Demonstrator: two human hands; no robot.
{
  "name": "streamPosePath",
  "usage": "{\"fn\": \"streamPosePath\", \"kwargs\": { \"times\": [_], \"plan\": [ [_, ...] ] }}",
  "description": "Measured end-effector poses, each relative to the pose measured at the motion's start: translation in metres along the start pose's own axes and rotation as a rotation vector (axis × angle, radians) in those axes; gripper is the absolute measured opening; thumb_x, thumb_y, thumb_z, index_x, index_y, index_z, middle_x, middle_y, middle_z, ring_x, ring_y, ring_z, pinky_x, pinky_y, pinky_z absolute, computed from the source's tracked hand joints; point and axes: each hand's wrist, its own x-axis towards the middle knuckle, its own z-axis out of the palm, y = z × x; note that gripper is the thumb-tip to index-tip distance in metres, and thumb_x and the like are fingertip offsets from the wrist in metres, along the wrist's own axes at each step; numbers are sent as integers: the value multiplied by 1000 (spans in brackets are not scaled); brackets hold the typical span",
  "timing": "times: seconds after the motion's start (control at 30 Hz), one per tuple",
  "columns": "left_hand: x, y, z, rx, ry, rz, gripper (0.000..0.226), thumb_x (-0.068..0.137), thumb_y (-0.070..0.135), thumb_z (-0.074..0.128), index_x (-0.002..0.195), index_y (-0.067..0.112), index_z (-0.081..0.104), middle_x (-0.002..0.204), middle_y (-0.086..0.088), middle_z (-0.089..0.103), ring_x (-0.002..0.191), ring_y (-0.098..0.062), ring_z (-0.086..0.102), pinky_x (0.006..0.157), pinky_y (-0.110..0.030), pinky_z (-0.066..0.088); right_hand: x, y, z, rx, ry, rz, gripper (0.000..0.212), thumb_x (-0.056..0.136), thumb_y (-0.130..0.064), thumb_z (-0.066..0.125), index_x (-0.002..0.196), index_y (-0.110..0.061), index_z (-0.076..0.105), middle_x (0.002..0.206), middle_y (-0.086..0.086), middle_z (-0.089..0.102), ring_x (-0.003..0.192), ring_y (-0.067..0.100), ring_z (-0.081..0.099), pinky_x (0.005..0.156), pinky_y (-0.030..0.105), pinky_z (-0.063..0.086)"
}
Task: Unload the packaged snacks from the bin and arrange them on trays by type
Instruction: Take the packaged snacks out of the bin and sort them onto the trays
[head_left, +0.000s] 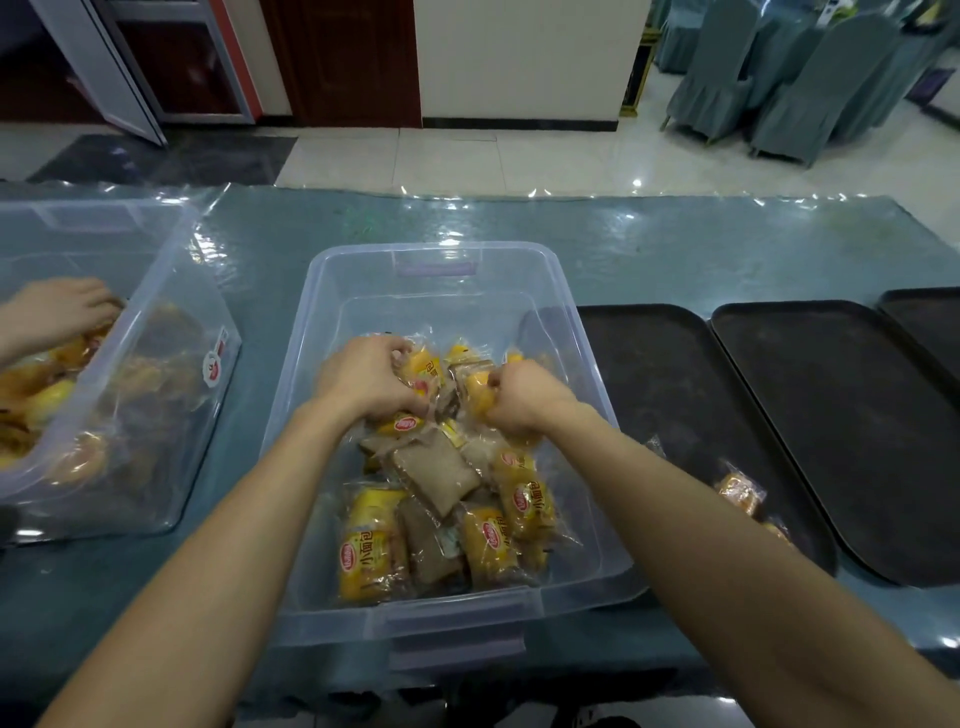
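Observation:
A clear plastic bin (436, 280) stands in front of me on the table, holding several yellow bread packets (366, 545) and brown cake packets (436, 473). Both my hands are down inside it. My left hand (363, 382) is closed on a yellow packet (423, 366) near the pile's far side. My right hand (522, 397) grips another yellow packet (479, 395). To the right lies a black tray (670, 384) with a couple of wrapped snacks (740, 491) on its near part.
Another black tray (852, 426) lies further right, and a third (930, 317) at the right edge. On the left, a second clear bin (156, 291) of snacks has another person's hand (57, 306) in it. Covered chairs (810, 83) stand behind.

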Motion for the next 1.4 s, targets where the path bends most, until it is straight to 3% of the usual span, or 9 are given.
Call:
{"fn": "streamPosePath", "kwargs": {
  "times": [0.23,0.37,0.5,0.67,0.83,0.97,1.1,1.23,1.4],
  "plan": [
    [-23,67,-40,-277,237,57,103,36,77,77,133,45,68,117,9,74,108,-23,72,97,-45,60,-76,33,-109,496,688,-103,41,89,-42,82,126,-26,74,118,-2,73,102,15,66,88,30,54],
    [-31,150,-45,-337,236,221,97,57,62,97,144,37,63,120,9,63,110,-17,66,98,-37,57,-119,120,-128,619,861,21,41,91,-44,83,127,-29,73,117,-10,70,103,8,65,87,19,50],
    [-29,239,-5,-279,119,368,92,63,54,100,145,37,62,128,5,70,114,-18,67,100,-40,58,-142,232,-79,603,759,292,40,88,-43,83,125,-32,73,116,-7,71,107,14,70,100,41,59],
    [-30,324,90,51,-155,424,95,50,66,96,136,41,65,123,11,74,112,-18,69,97,-44,60,-166,330,-2,552,718,414,30,89,-36,82,116,-28,71,107,-7,63,96,15,66,90,39,58],
    [-26,347,184,335,-337,326,83,64,58,94,138,36,63,123,5,72,111,-23,69,90,-39,59,-162,370,48,516,777,346,54,91,-44,79,137,-25,57,141,-3,49,111,20,63,96,46,60],
    [-31,317,249,326,-310,241,91,75,66,86,153,34,49,140,-2,64,129,-28,62,108,-46,52,-151,389,112,307,352,259,102,90,-85,54,169,-28,23,180,5,13,159,33,29,128,59,30],
    [-51,276,293,325,-100,213,93,95,69,65,170,35,21,169,-10,37,158,-32,35,129,-54,31,-143,393,143,156,301,234,112,91,-91,37,175,-25,2,183,6,-4,164,31,20,133,61,12],
    [-59,265,307,321,-155,164,83,106,71,37,173,31,9,181,-13,12,168,-34,12,135,-57,13,-129,393,131,104,217,214,109,94,-90,28,174,-26,-7,182,5,-13,165,35,16,133,65,7],
    [-51,291,270,378,-189,188,71,107,64,48,165,24,36,178,-16,22,162,-37,29,131,-55,29,-130,389,91,-8,81,186,108,93,-91,27,174,-23,4,182,12,6,160,39,32,126,69,26]
  ]
}}
